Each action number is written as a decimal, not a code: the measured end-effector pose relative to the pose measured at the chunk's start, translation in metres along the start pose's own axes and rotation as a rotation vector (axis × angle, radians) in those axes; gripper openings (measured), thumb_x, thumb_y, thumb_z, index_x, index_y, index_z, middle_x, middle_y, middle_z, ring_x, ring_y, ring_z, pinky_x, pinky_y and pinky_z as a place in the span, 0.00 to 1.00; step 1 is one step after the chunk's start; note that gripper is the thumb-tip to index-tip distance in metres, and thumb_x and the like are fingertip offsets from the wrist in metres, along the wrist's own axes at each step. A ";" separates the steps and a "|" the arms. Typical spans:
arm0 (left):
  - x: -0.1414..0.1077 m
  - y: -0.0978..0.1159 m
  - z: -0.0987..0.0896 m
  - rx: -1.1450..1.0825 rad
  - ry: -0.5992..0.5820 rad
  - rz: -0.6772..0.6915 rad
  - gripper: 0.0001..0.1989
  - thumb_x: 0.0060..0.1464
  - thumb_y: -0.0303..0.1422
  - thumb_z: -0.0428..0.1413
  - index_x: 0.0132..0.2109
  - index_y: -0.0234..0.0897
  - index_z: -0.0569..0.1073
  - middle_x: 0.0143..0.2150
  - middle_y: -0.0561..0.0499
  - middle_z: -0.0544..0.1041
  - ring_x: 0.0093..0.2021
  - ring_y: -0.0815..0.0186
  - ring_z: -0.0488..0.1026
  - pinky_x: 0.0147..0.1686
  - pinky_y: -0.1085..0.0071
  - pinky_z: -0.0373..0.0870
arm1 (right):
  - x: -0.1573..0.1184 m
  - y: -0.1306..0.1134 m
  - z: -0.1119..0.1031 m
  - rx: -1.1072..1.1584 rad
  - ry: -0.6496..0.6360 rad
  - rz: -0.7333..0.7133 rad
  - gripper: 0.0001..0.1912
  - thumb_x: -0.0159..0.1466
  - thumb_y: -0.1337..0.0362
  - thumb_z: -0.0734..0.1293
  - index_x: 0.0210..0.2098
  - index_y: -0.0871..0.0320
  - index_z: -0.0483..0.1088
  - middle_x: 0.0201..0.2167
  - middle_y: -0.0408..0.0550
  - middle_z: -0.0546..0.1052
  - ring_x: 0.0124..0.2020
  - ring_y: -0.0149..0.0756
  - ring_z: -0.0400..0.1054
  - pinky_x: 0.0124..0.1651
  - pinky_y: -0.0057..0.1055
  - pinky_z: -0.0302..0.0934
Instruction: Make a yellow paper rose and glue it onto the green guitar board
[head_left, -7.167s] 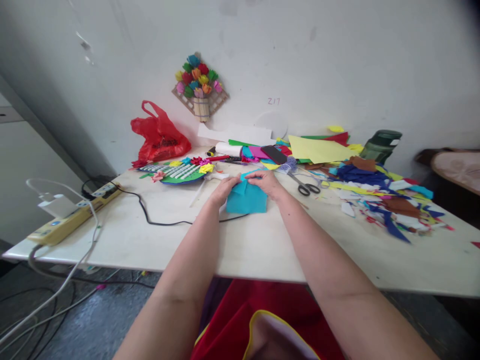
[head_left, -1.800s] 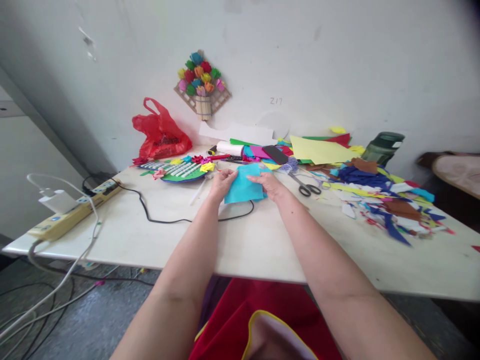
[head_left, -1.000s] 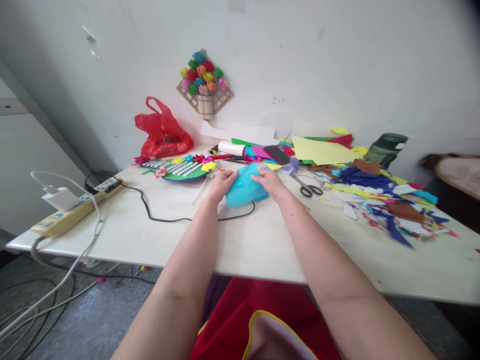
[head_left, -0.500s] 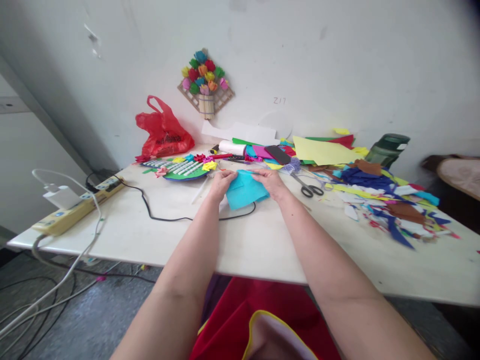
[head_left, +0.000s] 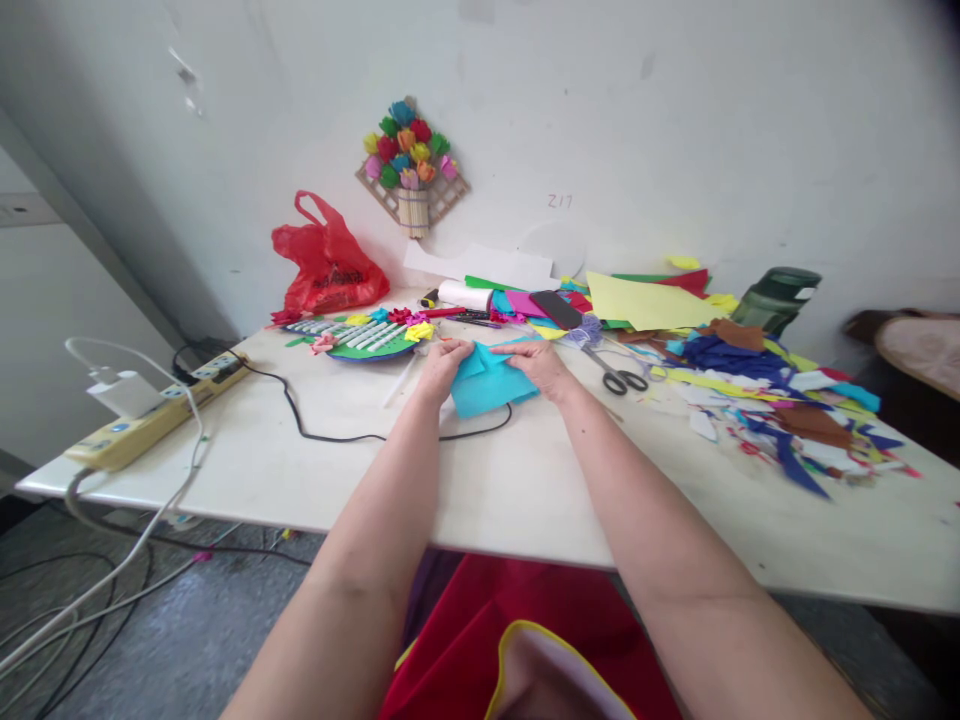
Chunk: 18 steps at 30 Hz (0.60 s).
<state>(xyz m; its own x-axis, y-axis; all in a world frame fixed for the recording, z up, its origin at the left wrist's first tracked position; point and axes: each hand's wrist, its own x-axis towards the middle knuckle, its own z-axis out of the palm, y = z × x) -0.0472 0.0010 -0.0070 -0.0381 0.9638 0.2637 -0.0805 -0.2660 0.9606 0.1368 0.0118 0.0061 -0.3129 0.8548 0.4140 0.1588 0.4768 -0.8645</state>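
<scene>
A sheet of bright blue crepe-like paper [head_left: 491, 388] is held up between my two hands over the table, its upper part folded and creased. My left hand [head_left: 448, 368] is closed on its left edge. On the upper right, my right hand [head_left: 544, 365] grips the sheet, fingers pointing left across its top. A black cable [head_left: 480, 431] passes behind the paper's lower edge. To the right of my right hand lie black-handled scissors [head_left: 619, 378], and a purple ball of string [head_left: 587, 330] sits just beyond them.
Paper scraps [head_left: 795, 410] cover the right side, with a green bottle [head_left: 776, 300] behind them. At the left stand a power strip [head_left: 142, 425] and a red plastic bag [head_left: 330, 265]. A flower-decorated board [head_left: 367, 345] lies near my left hand; coloured sheets [head_left: 649, 300] lie along the wall.
The fingers of my right hand have shifted left over the paper's top, and the paper's upper part has become more creased. My left hand stays nearly in place.
</scene>
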 end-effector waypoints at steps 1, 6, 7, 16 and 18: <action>-0.001 0.001 0.001 -0.009 -0.004 -0.004 0.14 0.41 0.40 0.60 0.23 0.33 0.68 0.18 0.57 0.60 0.20 0.75 0.55 0.22 0.74 0.49 | 0.000 0.001 0.000 -0.025 -0.006 -0.007 0.16 0.49 0.70 0.63 0.33 0.55 0.79 0.34 0.45 0.81 0.40 0.38 0.72 0.47 0.36 0.63; -0.003 0.006 0.004 -0.037 -0.008 -0.013 0.14 0.39 0.40 0.61 0.23 0.33 0.69 0.17 0.57 0.60 0.20 0.75 0.55 0.22 0.74 0.50 | 0.001 0.004 0.000 -0.134 -0.021 -0.039 0.18 0.50 0.72 0.61 0.35 0.55 0.79 0.34 0.44 0.81 0.38 0.37 0.73 0.47 0.36 0.65; -0.003 0.006 0.004 -0.041 -0.011 -0.020 0.14 0.39 0.40 0.61 0.23 0.33 0.69 0.17 0.57 0.60 0.20 0.74 0.55 0.22 0.74 0.50 | 0.001 0.004 0.000 -0.145 -0.022 -0.051 0.18 0.50 0.72 0.61 0.34 0.54 0.79 0.35 0.44 0.81 0.39 0.37 0.74 0.47 0.36 0.65; 0.000 0.001 0.003 -0.083 -0.015 -0.052 0.15 0.41 0.38 0.59 0.19 0.35 0.63 0.16 0.58 0.58 0.18 0.75 0.53 0.20 0.74 0.49 | 0.001 0.002 0.001 -0.239 -0.058 -0.077 0.19 0.50 0.74 0.60 0.33 0.53 0.80 0.36 0.43 0.81 0.43 0.38 0.74 0.52 0.35 0.65; 0.004 -0.004 0.003 -0.099 0.024 -0.064 0.17 0.42 0.38 0.59 0.18 0.36 0.60 0.16 0.58 0.56 0.18 0.75 0.53 0.20 0.74 0.49 | 0.002 0.003 0.002 -0.250 -0.056 -0.082 0.20 0.50 0.74 0.60 0.33 0.53 0.79 0.36 0.43 0.81 0.43 0.38 0.74 0.51 0.34 0.66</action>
<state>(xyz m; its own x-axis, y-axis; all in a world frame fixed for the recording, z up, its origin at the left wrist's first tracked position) -0.0440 0.0061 -0.0096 -0.0538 0.9785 0.1989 -0.1818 -0.2055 0.9616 0.1353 0.0147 0.0034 -0.3842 0.8019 0.4575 0.3550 0.5858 -0.7285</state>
